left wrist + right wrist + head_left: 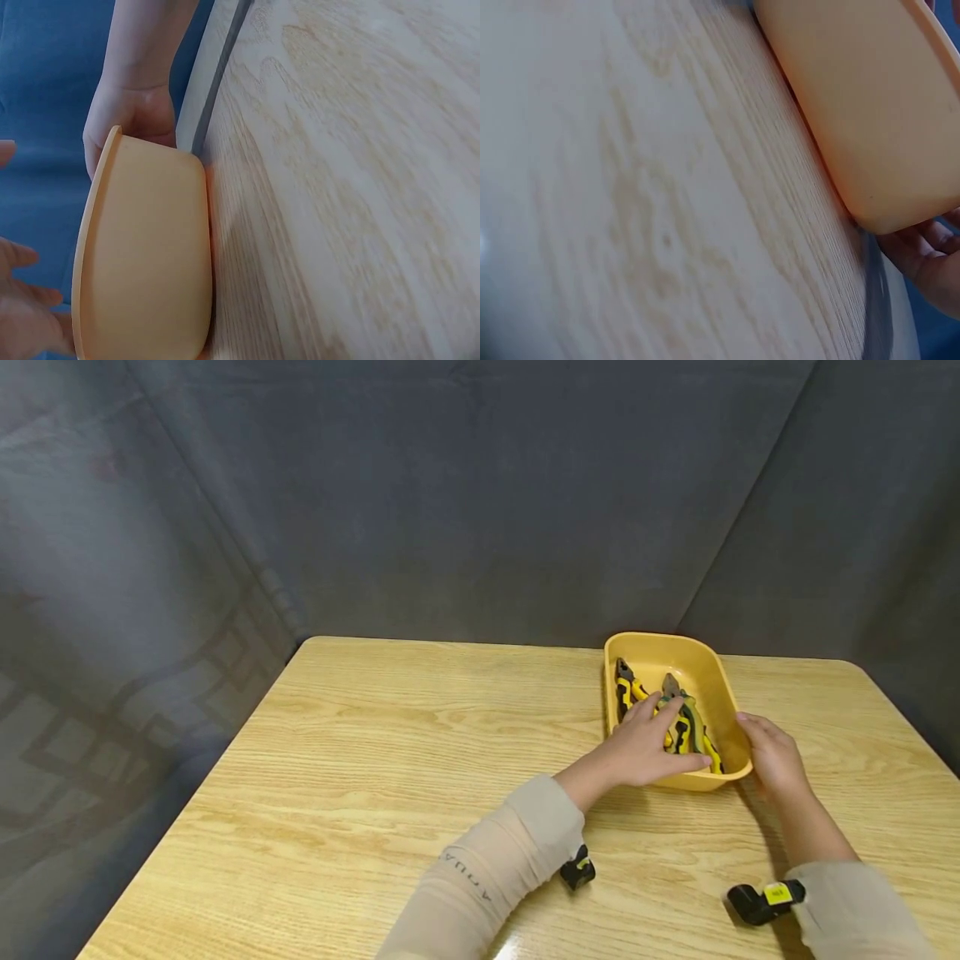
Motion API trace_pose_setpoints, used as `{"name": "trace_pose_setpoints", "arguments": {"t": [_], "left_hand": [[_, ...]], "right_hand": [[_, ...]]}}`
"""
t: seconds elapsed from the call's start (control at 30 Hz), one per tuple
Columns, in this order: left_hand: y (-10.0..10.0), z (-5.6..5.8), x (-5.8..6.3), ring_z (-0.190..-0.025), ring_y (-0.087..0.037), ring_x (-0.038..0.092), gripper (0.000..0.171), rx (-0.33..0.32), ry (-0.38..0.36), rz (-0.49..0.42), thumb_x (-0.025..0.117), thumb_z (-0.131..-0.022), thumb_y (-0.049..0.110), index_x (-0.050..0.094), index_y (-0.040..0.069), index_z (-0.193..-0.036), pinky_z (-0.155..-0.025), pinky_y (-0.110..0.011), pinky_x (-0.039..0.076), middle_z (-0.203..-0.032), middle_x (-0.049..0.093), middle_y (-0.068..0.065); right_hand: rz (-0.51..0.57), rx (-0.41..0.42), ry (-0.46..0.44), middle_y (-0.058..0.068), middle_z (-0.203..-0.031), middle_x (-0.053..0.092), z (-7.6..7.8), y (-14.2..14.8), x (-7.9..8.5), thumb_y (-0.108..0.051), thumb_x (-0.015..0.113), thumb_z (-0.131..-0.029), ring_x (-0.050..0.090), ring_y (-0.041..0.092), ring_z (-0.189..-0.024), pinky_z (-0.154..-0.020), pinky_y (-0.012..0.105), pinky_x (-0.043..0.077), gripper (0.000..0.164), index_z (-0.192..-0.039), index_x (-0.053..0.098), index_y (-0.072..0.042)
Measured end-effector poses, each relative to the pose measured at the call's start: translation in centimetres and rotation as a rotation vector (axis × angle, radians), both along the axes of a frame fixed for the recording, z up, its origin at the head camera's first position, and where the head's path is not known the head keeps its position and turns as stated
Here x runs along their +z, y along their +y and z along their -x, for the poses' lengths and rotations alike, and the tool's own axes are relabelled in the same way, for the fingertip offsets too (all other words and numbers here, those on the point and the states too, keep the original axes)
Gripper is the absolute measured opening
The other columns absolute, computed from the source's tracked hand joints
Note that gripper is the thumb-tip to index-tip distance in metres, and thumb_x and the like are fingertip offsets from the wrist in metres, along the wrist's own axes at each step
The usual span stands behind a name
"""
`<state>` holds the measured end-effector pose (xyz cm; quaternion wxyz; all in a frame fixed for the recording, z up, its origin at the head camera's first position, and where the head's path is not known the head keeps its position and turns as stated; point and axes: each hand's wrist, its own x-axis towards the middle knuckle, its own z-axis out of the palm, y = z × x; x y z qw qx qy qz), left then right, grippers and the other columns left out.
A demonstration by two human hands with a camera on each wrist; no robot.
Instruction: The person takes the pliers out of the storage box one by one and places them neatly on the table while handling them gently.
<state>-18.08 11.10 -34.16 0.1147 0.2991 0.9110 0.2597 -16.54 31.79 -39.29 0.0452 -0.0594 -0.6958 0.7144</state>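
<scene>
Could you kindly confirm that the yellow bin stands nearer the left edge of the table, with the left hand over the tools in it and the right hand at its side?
Not quite: the head view shows the yellow bin nearer the right edge of the table, with the left hand over the tools in it and the right hand at its side.

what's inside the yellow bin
The bin holds pliers with yellow-and-black handles along its left side and a tool with green-and-yellow handles nearer the middle. The left hand covers part of the contents, so what lies beneath it and the full count can't be seen.
</scene>
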Motion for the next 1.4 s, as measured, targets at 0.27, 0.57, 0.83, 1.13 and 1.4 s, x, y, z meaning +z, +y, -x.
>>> {"name": "trace_pose_setpoints", "arguments": {"t": [0.27, 0.57, 0.83, 1.13, 1.4], "left_hand": [[0.5, 0.1, 0.0, -0.128, -0.016, 0.009, 0.078, 0.017, -0.015, 0.024, 0.045, -0.077, 0.06, 0.011, 0.028, -0.139, -0.095, -0.035, 0.026, -0.142, 0.005, 0.003], [0.8, 0.4, -0.3, -0.128, -0.018, 0.009, 0.077, 0.046, -0.049, 0.027, 0.046, -0.078, 0.059, 0.012, 0.026, -0.139, -0.095, -0.035, 0.026, -0.142, 0.006, 0.002], [1.4, 0.9, -0.3, -0.127, -0.019, 0.01, 0.075, 0.081, -0.077, 0.031, 0.046, -0.079, 0.057, 0.013, 0.026, -0.138, -0.095, -0.035, 0.026, -0.142, 0.009, 0.0], [1.9, 1.5, -0.5, -0.127, -0.021, 0.013, 0.072, 0.119, -0.135, 0.023, 0.047, -0.079, 0.055, 0.018, 0.027, -0.138, -0.095, -0.038, 0.025, -0.141, 0.012, 0.002], [2.4, 1.7, -0.3, -0.125, -0.021, 0.019, 0.071, 0.181, -0.132, 0.063, 0.048, -0.078, 0.057, 0.022, 0.026, -0.137, -0.093, -0.036, 0.029, -0.139, 0.017, 0.001]], "right_hand": [[0.021, -0.026, -0.016, -0.013, -0.075, 0.057, -0.1, 0.1, -0.1, -0.03, 0.049, -0.088, 0.055, 0.002, -0.065, -0.053, 0.019, 0.046, 0.008, -0.087, 0.053, -0.024], [0.038, 0.039, -0.006, -0.013, -0.077, 0.056, 0.0, 0.4, -0.2, -0.026, 0.047, -0.089, 0.055, 0.002, -0.067, -0.054, 0.018, 0.046, 0.006, -0.09, 0.051, -0.023], [0.11, 0.09, 0.024, -0.009, -0.078, 0.057, 0.1, 0.8, -0.3, -0.02, 0.046, -0.089, 0.056, 0.004, -0.068, -0.055, 0.018, 0.046, 0.008, -0.089, 0.054, -0.022], [0.172, 0.118, 0.034, -0.007, -0.082, 0.055, -0.1, 0.8, -0.3, -0.019, 0.046, -0.089, 0.056, 0.005, -0.071, -0.058, 0.019, 0.046, 0.007, -0.091, 0.054, -0.018], [0.176, 0.087, 0.053, -0.008, -0.082, 0.055, -0.1, 0.6, -0.3, -0.017, 0.047, -0.089, 0.055, 0.003, -0.072, -0.059, 0.018, 0.045, 0.009, -0.089, 0.056, -0.019]]}}
